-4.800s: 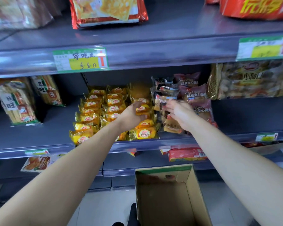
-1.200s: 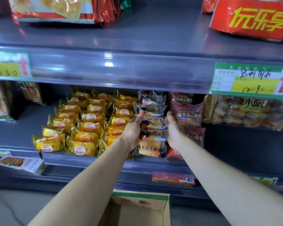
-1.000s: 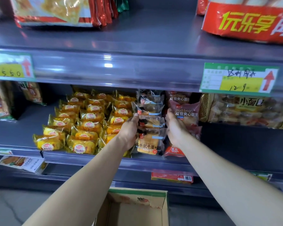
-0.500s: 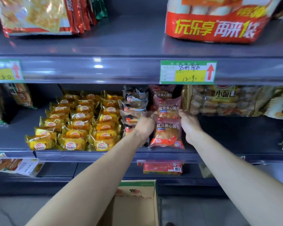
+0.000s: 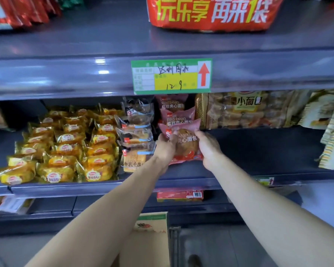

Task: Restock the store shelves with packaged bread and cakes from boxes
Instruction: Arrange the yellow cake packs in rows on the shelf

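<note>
On the middle shelf point(image 5: 258, 151) a pink red bean bread pack point(image 5: 185, 143) stands at the front of its row. My left hand point(image 5: 165, 149) grips its left side and my right hand point(image 5: 208, 147) grips its right side. Two more pink packs point(image 5: 176, 117) stand behind it. Left of them is a row of clear-wrapped layered bread packs point(image 5: 137, 135), then several rows of yellow-wrapped small cakes point(image 5: 66, 149). A cardboard box point(image 5: 150, 239) sits on the floor below, partly hidden by my left forearm.
A big bag of small buns point(image 5: 247, 110) stands right of the pink packs, with bare dark shelf in front of it. A green and yellow price tag point(image 5: 172, 76) hangs on the upper shelf edge. A red bag point(image 5: 214, 12) lies above. A red box point(image 5: 179, 195) sits on the lower shelf.
Both hands moved right from the clear-wrapped bread row to the pink red bean packs and now hold the front one. The view has moved closer and to the right.
</note>
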Tool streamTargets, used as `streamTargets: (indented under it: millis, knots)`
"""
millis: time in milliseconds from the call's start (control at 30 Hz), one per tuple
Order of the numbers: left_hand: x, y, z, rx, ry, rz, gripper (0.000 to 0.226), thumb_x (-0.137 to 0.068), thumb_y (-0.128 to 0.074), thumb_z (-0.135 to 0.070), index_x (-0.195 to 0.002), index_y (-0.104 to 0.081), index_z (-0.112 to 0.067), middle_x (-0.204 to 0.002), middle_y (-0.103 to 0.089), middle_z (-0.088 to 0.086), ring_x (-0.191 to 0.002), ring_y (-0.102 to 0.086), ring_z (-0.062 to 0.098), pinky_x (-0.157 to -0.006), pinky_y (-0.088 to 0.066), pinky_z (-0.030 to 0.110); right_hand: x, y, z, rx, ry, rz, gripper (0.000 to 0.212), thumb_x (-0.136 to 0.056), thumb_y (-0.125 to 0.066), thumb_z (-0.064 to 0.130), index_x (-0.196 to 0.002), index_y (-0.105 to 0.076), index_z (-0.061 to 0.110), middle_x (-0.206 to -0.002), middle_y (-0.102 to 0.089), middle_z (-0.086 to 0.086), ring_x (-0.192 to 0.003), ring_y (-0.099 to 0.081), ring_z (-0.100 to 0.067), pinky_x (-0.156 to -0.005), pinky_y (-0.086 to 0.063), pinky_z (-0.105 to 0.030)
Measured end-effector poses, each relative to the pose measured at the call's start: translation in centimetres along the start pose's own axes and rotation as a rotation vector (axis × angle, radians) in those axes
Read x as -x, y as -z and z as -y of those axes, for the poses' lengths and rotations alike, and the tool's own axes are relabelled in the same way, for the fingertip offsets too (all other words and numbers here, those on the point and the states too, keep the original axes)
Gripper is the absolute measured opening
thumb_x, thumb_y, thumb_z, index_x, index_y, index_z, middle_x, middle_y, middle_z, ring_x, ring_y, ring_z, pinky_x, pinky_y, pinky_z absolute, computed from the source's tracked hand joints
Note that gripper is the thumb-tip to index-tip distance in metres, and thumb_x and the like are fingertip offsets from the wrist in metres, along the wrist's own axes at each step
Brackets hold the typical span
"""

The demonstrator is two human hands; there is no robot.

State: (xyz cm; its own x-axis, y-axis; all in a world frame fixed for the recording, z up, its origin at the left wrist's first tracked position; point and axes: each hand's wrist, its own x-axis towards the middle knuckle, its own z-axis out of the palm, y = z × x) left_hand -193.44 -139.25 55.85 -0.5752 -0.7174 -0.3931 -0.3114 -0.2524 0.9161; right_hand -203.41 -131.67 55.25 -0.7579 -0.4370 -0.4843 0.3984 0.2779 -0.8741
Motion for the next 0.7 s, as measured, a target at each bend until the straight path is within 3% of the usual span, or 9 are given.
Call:
streamTargets:
  millis: [100, 200, 300, 367, 400, 467, 567, 633, 700]
  knots:
    - [-1.1, -0.2, -0.5, 0.105, 0.012, -0.008, 0.060, -0.093, -0.049, -0.048, -0.133, -0.038, -0.006, -0.126, -0.057, 0.011, -0.109, -0.060, 0.026, -0.096, -0.050, 0.042, -1.2, 0.4, 0.3, -0.016, -0.004, 0.002, 0.041, -0.091, -0.051, 0.046, -0.123, -0.058, 0.023, -0.127, -0.060, -0.005, -0.111, -0.059, -0.027, -0.099, -0.047, -0.047]
    - [-1.7, -0.2, -0.8, 0.188, 0.064, 0.029, 0.058, -0.090, -0.046, -0.057, -0.125, -0.035, -0.012, -0.116, -0.055, 0.005, -0.094, -0.061, 0.018, -0.083, -0.052, 0.036, -2.4, 0.5, 0.0, -0.091, -0.095, 0.042, 0.047, -0.085, -0.050, 0.060, -0.118, -0.057, 0.026, -0.119, -0.064, -0.008, -0.103, -0.064, -0.029, -0.093, -0.050, -0.053]
    - [-2.5, -0.4, -0.7, 0.198, 0.124, 0.061, 0.104, -0.064, -0.054, -0.082, -0.141, -0.029, -0.017, -0.131, -0.054, 0.006, -0.108, -0.061, 0.023, -0.092, -0.052, 0.042, -2.8, 0.3, -0.1, -0.157, -0.144, 0.087, 0.054, -0.084, -0.047, 0.067, -0.114, -0.061, 0.024, -0.106, -0.070, -0.011, -0.093, -0.069, -0.031, -0.085, -0.053, -0.056]
    - [-4.1, -0.7, 0.5, 0.175, 0.137, 0.031, 0.124, -0.043, -0.055, -0.092, -0.146, -0.024, -0.030, -0.138, -0.052, 0.008, -0.116, -0.058, 0.028, -0.098, -0.048, 0.050, -2.9, -0.2, -0.2, -0.174, -0.162, 0.134, 0.063, -0.082, -0.044, 0.072, -0.115, -0.063, 0.021, -0.103, -0.072, -0.012, -0.090, -0.071, -0.032, -0.083, -0.053, -0.058]
    - [-4.2, -0.7, 0.4, 0.161, 0.133, 0.016, 0.123, -0.044, -0.054, -0.093, -0.146, -0.022, -0.033, -0.139, -0.051, 0.008, -0.118, -0.057, 0.030, -0.098, -0.047, 0.051, -3.0, -0.5, -0.2, -0.169, -0.158, 0.155, 0.068, -0.081, -0.041, 0.074, -0.117, -0.063, 0.021, -0.104, -0.072, -0.011, -0.090, -0.071, -0.032, -0.083, -0.053, -0.058]
    - [-3.2, -0.5, -0.9, 0.166, 0.097, -0.016, 0.106, -0.063, -0.050, -0.085, -0.148, -0.016, -0.033, -0.140, -0.048, 0.007, -0.119, -0.056, 0.031, -0.096, -0.048, 0.052, -3.3, -1.1, -0.2, -0.169, -0.152, 0.167, 0.070, -0.080, -0.040, 0.076, -0.117, -0.064, 0.022, -0.104, -0.072, -0.011, -0.091, -0.071, -0.031, -0.085, -0.052, -0.057]
    - [-3.4, -0.3, -1.3, 0.191, 0.094, -0.039, 0.081, -0.083, -0.041, -0.070, -0.148, -0.019, -0.027, -0.132, -0.053, 0.009, -0.106, -0.062, 0.029, -0.082, -0.056, 0.044, -3.3, -1.5, -0.4, -0.133, -0.115, 0.168, 0.077, -0.071, -0.042, 0.082, -0.116, -0.065, 0.024, -0.106, -0.072, -0.009, -0.094, -0.070, -0.030, -0.089, -0.052, -0.055]
    - [-3.7, -0.2, -1.5, 0.211, 0.101, -0.047, 0.086, -0.079, -0.042, -0.076, -0.147, -0.025, -0.026, -0.132, -0.054, 0.010, -0.104, -0.064, 0.030, -0.076, -0.058, 0.042, -3.8, -1.4, -0.6, -0.115, -0.108, 0.175, 0.092, -0.054, -0.045, 0.092, -0.117, -0.064, 0.029, -0.109, -0.071, -0.007, -0.097, -0.069, -0.029, -0.090, -0.051, -0.055]
    - [-4.1, -0.2, -1.5, 0.263, 0.115, -0.058, 0.105, -0.060, -0.045, -0.089, -0.141, -0.038, -0.023, -0.127, -0.060, 0.010, -0.101, -0.066, 0.031, -0.078, -0.057, 0.049, -4.7, -1.2, -1.0, -0.117, -0.108, 0.175, 0.101, -0.042, -0.047, 0.096, -0.120, -0.061, 0.033, -0.114, -0.069, -0.006, -0.100, -0.068, -0.030, -0.092, -0.048, -0.057]
